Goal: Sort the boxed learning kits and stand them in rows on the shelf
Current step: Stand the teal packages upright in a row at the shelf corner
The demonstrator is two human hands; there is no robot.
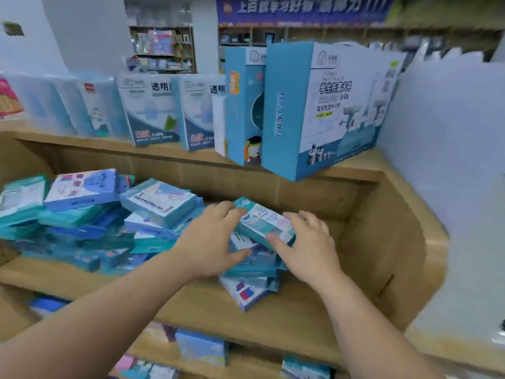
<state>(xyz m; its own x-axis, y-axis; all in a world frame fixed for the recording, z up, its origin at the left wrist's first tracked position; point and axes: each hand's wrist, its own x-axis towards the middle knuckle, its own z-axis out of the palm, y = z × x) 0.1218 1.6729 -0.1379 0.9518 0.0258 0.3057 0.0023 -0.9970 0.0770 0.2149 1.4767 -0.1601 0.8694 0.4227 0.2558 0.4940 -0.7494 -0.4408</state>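
A small teal and white boxed kit (263,221) lies tilted on top of a short stack of kits (252,269) on the middle wooden shelf (314,310). My left hand (210,242) grips the kit's left end, thumb underneath. Its right end is held by my right hand (306,242), thumb on the near edge. To the left, a loose heap of blue and teal kits (90,214) lies flat and jumbled on the same shelf.
On the top shelf stand two large blue boxes (322,110), medium white-blue boxes (153,110) and clear-wrapped boxes (68,105). The shelf's wooden side wall (396,242) rises on the right. More kits (202,348) sit on the lower shelf.
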